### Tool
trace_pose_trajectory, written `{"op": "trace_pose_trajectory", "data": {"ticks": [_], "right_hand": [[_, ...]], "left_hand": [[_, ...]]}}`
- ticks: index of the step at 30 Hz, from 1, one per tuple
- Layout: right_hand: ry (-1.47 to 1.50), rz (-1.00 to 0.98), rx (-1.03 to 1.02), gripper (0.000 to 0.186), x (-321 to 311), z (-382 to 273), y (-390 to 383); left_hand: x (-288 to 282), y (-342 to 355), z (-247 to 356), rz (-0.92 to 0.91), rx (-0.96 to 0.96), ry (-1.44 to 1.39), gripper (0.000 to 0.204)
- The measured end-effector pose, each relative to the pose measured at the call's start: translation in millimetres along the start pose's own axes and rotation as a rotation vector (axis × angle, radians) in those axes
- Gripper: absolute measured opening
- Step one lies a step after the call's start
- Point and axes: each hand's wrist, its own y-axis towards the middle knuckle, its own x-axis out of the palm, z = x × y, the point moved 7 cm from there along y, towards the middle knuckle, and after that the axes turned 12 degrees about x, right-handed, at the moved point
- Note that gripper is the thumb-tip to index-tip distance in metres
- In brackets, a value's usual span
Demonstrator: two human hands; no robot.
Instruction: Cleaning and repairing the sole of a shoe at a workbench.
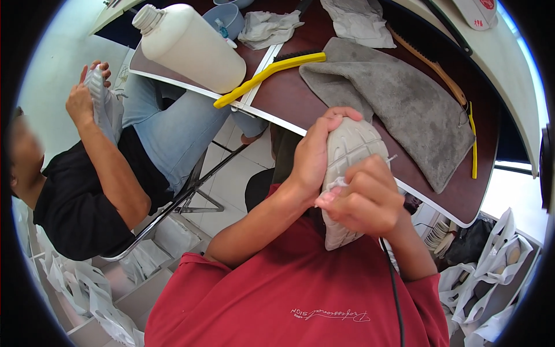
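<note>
A pale grey shoe (358, 144) is held over my lap at the table's front edge, its grooved sole turned up toward me. My left hand (311, 153) grips the shoe along its left side, fingers wrapped over the far end. Against the sole, my right hand (370, 199) is closed on a small white cloth (335, 184), which shows only in part between thumb and fingers. The fingers hide some of the sole's middle.
On the brown table (277, 92) lie a grey towel (393, 98), a yellow-handled brush (269, 72), a wooden-handled brush (439, 75) and crumpled white cloths (269, 29). A large white bottle (193, 49) stands at the left. Another person (87, 196) sits left, holding a shoe (105, 107).
</note>
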Motion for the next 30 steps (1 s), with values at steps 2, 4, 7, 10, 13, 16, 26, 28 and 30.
{"op": "trace_pose_trajectory", "data": {"ticks": [2, 4, 7, 10, 13, 16, 26, 28, 30], "right_hand": [[-0.050, 0.059, 0.053, 0.027, -15.2, 31.0, 2.6], [-0.146, 0.097, 0.082, 0.025, -22.8, 44.9, 3.6], [-0.019, 0.080, 0.002, 0.021, 0.4, 10.1, 0.3], [-0.092, 0.032, 0.053, 0.019, -10.0, 23.0, 14.3], [-0.130, -0.001, 0.166, 0.021, -16.4, 39.8, 7.3], [0.000, 0.052, 0.074, 0.019, 0.9, 17.6, 4.3], [0.006, 0.077, 0.053, 0.018, 9.0, 12.9, 1.6], [-0.027, 0.097, 0.057, 0.019, -6.1, 27.7, 5.8], [-0.080, 0.128, 0.103, 0.019, -18.8, 40.5, 0.5]], "left_hand": [[-5.5, -5.4, 4.3, 0.045, -0.016, -0.076, 0.035], [-6.6, -4.7, 3.8, 0.054, -0.019, -0.094, 0.035], [-7.9, -1.2, -2.3, 0.067, -0.069, -0.111, 0.035], [-13.1, -4.6, -1.7, 0.131, -0.147, -0.121, 0.036], [-21.0, -7.0, -6.8, 0.163, -0.174, -0.160, 0.037], [-27.0, -6.3, -11.5, 0.118, -0.184, -0.199, 0.037], [-22.4, -2.2, -5.9, 0.025, -0.157, -0.269, 0.036], [-20.0, -4.5, -0.8, 0.058, -0.139, -0.209, 0.035], [-17.3, -5.1, -0.4, 0.084, -0.119, -0.199, 0.035]]}}
